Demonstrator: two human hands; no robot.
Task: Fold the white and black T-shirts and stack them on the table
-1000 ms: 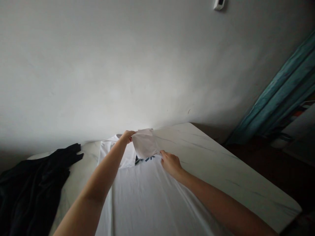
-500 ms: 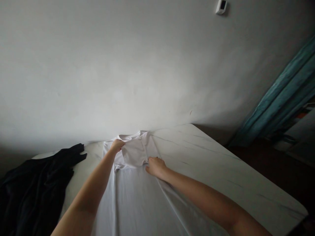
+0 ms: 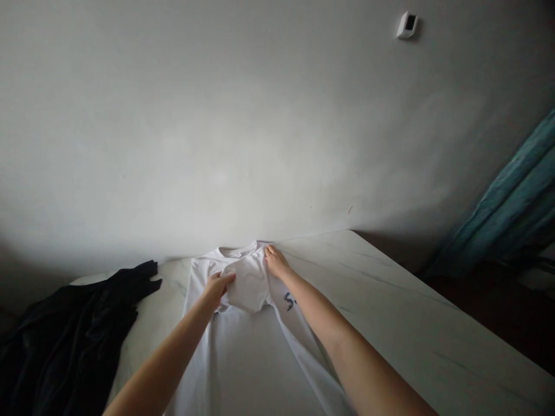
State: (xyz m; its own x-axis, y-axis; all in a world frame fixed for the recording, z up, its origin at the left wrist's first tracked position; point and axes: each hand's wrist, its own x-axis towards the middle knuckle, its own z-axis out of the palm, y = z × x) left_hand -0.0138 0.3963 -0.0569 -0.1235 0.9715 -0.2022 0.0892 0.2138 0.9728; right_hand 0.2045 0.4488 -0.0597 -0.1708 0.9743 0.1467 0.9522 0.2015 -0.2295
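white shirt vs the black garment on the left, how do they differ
The white shirt lies spread flat, sleeve folded in; the black garment lies crumpled in a heap. The white shirt is under both hands, left hand gripping its folded sleeve, right hand flat near its collar; the black garment sits untouched at the left edge. Both rest on the same table.

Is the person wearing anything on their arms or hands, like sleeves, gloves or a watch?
No. Both forearms are bare up to the picture's edge, with no sleeve in view. The left hand and right hand carry no glove, watch or bracelet; rings are too small to tell.
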